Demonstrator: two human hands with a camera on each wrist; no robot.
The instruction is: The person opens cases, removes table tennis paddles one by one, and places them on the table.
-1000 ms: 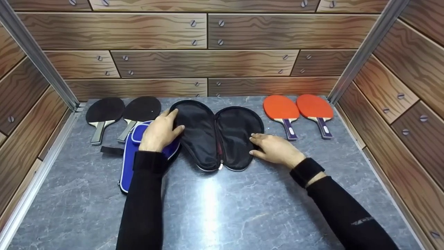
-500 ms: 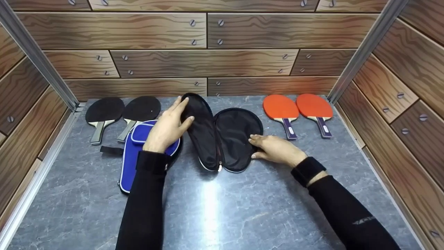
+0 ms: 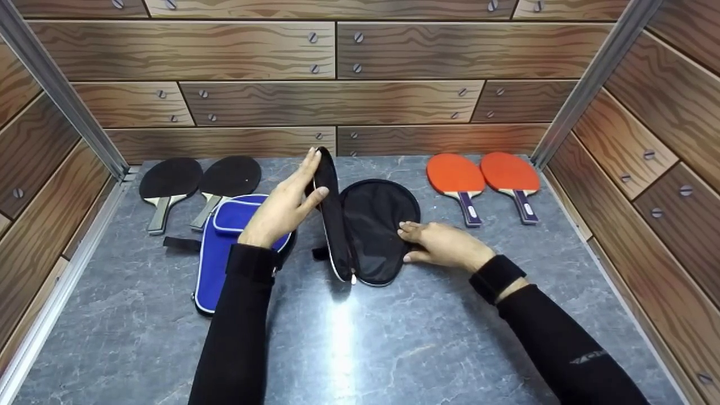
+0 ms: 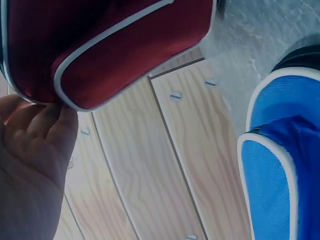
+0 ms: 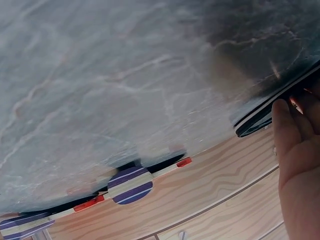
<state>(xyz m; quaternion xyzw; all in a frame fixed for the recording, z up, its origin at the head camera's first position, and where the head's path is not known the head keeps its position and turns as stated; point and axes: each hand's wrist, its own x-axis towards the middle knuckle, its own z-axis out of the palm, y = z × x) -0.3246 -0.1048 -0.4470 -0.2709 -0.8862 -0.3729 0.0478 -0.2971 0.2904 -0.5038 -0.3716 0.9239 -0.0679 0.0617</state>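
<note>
An unfolded paddle case (image 3: 376, 230) with black lining lies in the middle of the table. Its right half is flat; its left half stands almost on edge, and the left wrist view shows this half's red outer face (image 4: 130, 55). Against the raised rim is my left hand (image 3: 284, 208), fingers extended and thumb apart. From the right, my right hand (image 3: 444, 244) holds the flat half's rim, fingers over the lining and thumb at the near side. Left of the red-and-black case lies a blue case (image 3: 216, 270) with white piping, partly covered by the left hand and sleeve.
Two black-faced table tennis paddles (image 3: 170, 177) lie at the back left, one handle overlapped by the blue case. Two paddles with orange faces (image 3: 455, 173) lie at the back right, purple handles toward me. Wood-patterned walls (image 3: 337, 101) enclose the grey table (image 3: 427, 349).
My left hand has moved right and up, swinging the left half of the case from flat to nearly upright. The flat half has slid slightly left and nearer, the right hand staying at its rim.
</note>
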